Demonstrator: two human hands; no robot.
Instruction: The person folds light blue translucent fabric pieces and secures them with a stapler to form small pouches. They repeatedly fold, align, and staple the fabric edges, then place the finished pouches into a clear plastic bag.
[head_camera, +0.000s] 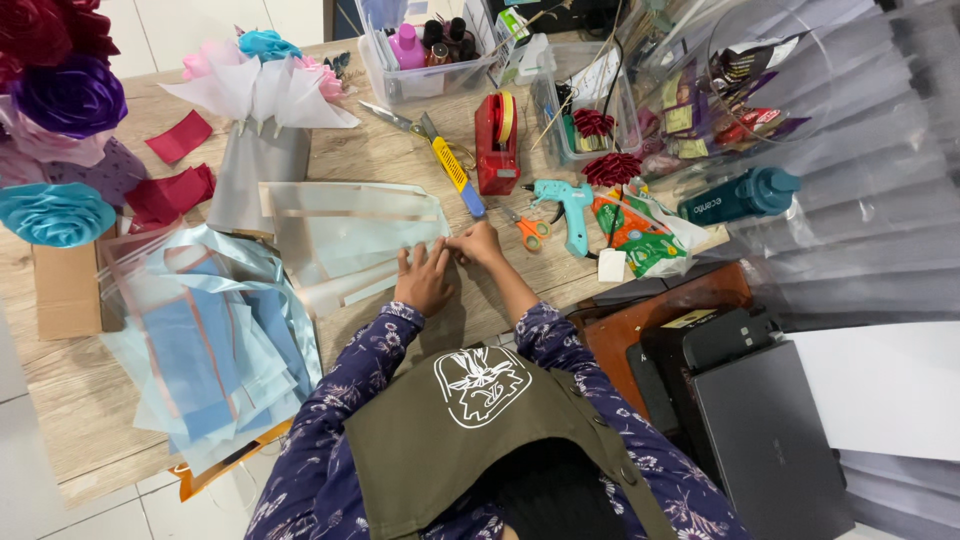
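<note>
Both hands (450, 265) flat, pressing pale sheet (350, 240)

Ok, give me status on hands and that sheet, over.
Left hand flat on the translucent wrapping sheet. Right hand pinching the sheet's right edge. Orange scissors and yellow utility knife lie close beside the right hand.

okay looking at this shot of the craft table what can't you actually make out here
All in the head view:
- Left hand: palm side hidden, pressed flat on the translucent sheet.
- Right hand: fingertips too small to tell how they pinch the sheet's edge.
- Clear bin: its bottles are cut off by the top edge.
- Paper flowers: cut off by the left edge.
- Lower table edge: hidden under the stack of blue sheets.
</note>
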